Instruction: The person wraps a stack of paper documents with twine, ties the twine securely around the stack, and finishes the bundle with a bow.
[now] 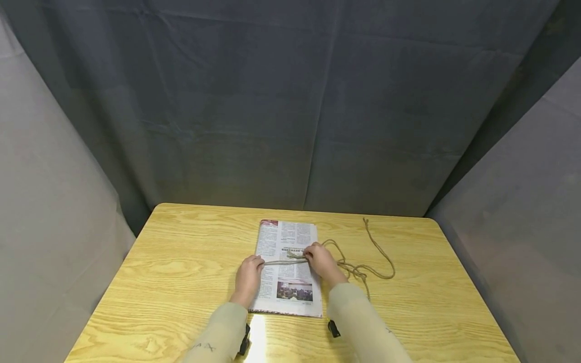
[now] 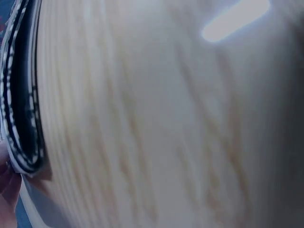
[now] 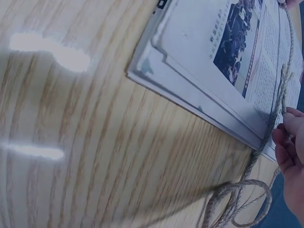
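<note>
A folded newspaper lies on the wooden table, its folded layers showing at the edge in the left wrist view. A thin twisted rope runs across its middle. My left hand pinches the rope at the newspaper's left edge; in the left wrist view only part of that hand shows. Over the right part of the newspaper, my right hand pinches the rope between thumb and fingers. A short frayed rope end lies just beyond those fingertips in the right wrist view.
The rest of the rope lies in loose loops on the table to the right, one end reaching toward the back edge. A wooden table carries everything. Dark curtain hangs behind it, with grey cloth at both sides.
</note>
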Demonstrator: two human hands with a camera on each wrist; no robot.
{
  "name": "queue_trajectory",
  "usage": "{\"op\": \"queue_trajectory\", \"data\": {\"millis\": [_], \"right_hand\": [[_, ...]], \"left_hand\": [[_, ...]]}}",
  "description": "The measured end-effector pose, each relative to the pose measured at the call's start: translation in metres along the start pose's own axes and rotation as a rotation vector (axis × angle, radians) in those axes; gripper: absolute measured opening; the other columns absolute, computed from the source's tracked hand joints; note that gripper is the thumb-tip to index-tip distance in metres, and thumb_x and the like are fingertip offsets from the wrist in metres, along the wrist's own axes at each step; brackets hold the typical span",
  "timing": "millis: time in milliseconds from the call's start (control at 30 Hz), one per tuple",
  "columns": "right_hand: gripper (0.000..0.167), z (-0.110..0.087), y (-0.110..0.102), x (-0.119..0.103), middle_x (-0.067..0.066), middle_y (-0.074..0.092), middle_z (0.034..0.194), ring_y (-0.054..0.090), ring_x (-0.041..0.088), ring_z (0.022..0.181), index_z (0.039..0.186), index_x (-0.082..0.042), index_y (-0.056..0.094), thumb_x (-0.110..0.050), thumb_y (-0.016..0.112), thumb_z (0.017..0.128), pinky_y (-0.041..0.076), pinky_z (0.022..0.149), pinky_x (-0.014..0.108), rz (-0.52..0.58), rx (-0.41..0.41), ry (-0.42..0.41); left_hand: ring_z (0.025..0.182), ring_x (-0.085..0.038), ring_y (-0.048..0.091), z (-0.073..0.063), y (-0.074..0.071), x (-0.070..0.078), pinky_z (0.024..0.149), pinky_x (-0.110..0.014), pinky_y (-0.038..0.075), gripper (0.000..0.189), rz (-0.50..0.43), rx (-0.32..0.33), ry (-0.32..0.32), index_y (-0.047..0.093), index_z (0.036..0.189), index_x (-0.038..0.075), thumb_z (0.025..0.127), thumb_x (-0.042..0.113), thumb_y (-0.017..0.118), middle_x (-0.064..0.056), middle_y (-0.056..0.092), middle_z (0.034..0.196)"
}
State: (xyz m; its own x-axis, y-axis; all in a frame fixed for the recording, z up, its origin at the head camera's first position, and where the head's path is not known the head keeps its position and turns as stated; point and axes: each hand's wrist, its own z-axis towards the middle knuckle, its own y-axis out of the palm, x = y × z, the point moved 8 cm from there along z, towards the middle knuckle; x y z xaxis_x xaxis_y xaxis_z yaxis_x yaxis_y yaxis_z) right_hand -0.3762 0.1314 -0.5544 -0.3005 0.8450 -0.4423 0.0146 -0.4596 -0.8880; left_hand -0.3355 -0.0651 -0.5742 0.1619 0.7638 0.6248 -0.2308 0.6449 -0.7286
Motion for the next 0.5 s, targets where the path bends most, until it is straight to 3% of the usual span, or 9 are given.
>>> {"op": "queue_trajectory", "data": {"millis": [233,500], "right_hand": [[0.008,0.001,0.006,-0.005,0.005,0.054,0.078,0.055,0.020,0.074,0.084,-0.002,0.069,0.001,0.062,0.083,0.050,0.071,0.034,0.010,-0.036,-0.073],[0.011,0.001,0.017,-0.011,0.004,0.046,0.093,0.051,0.016,0.080,0.086,-0.006,0.068,-0.002,0.058,0.087,0.050,0.073,0.031,0.049,-0.142,-0.100]], "left_hand": [[0.094,-0.028,0.063,0.001,-0.004,0.000,0.083,-0.039,0.051,0.009,-0.042,0.046,0.021,0.071,0.089,0.004,0.080,0.005,0.067,-0.011,0.067,0.099],[0.089,-0.026,0.065,0.003,-0.008,-0.002,0.079,-0.038,0.052,0.010,-0.079,0.066,0.008,0.072,0.090,0.005,0.081,0.007,0.068,-0.008,0.069,0.094]]}}
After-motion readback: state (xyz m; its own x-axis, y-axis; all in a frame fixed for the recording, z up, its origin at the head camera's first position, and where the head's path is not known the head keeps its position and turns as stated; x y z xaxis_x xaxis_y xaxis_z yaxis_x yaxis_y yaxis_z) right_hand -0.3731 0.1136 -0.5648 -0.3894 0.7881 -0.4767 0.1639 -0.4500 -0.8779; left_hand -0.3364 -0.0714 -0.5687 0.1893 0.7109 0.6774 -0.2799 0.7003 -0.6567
